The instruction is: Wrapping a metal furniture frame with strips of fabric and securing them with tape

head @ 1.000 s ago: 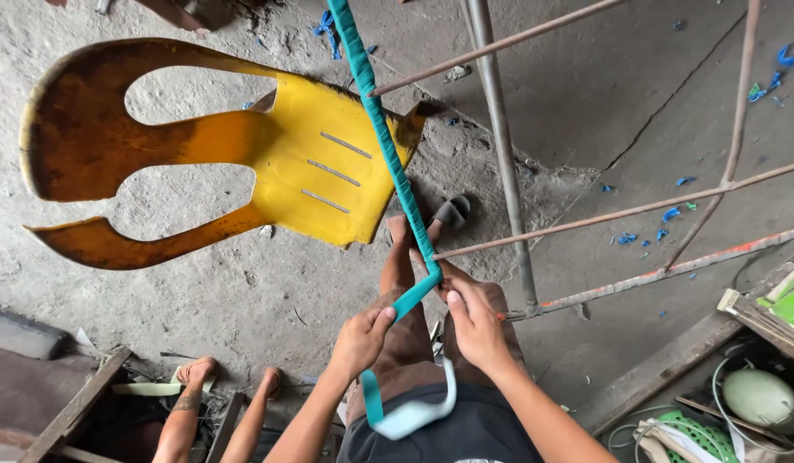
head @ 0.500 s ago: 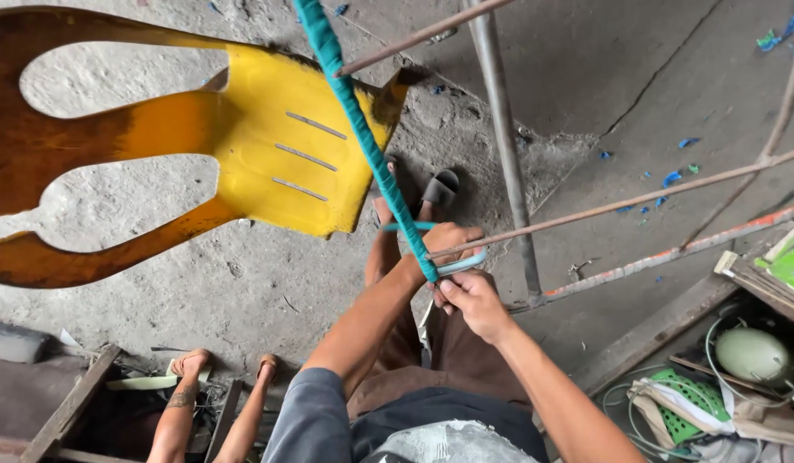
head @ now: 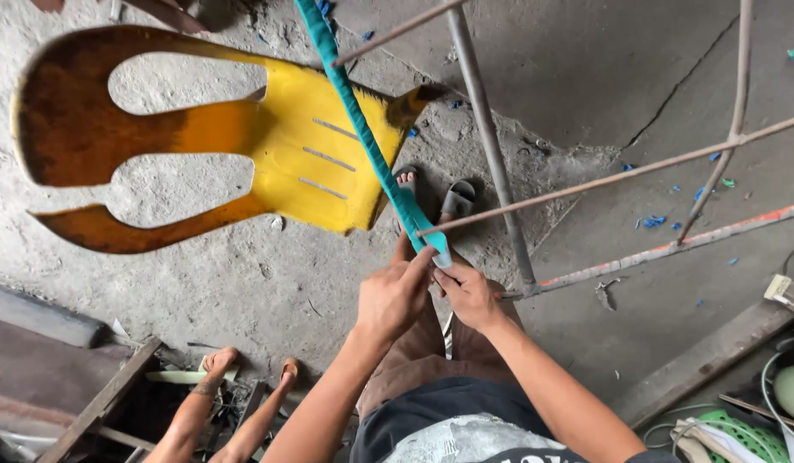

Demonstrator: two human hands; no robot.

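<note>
Concrete floor [head: 242, 283], grey and cracked, fills most of the view far below both hands. Beyond the left hand, up and away to its left, lies a yellow plastic chair shell [head: 311, 163], its seat bright and its cut-out back stained brown. A thin metal frame [head: 491, 171] of bare rods runs past the hands, one upright just right of them and long rods slanting off to the right. Below the left forearm, another person's bare feet [head: 242, 377] rest near some wooden slats [head: 105, 403]. The worker's own sandalled feet [head: 440, 197] show just above the hands.

From the knuckles upward a rod wrapped in teal tape [head: 362, 129] rises to the top of the frame. The wrapping ends right at the fingertips, where a loose tape end [head: 440, 255] sticks out pale and short.

The left hand [head: 392, 300] is closed, its fingers curled and pinching the wrapped rod just under the last turn. The right hand [head: 467, 293] sits touching it on the right, fingers bent together, thumb and forefinger nipping the tape end.

As I judge it, doing this turn well means keeping the strip taut with the right hand while the left clamps the previous turn so it cannot slacken. Each lap should overlap the one before, flat and without twisting, or the bare rod will show through.
</note>
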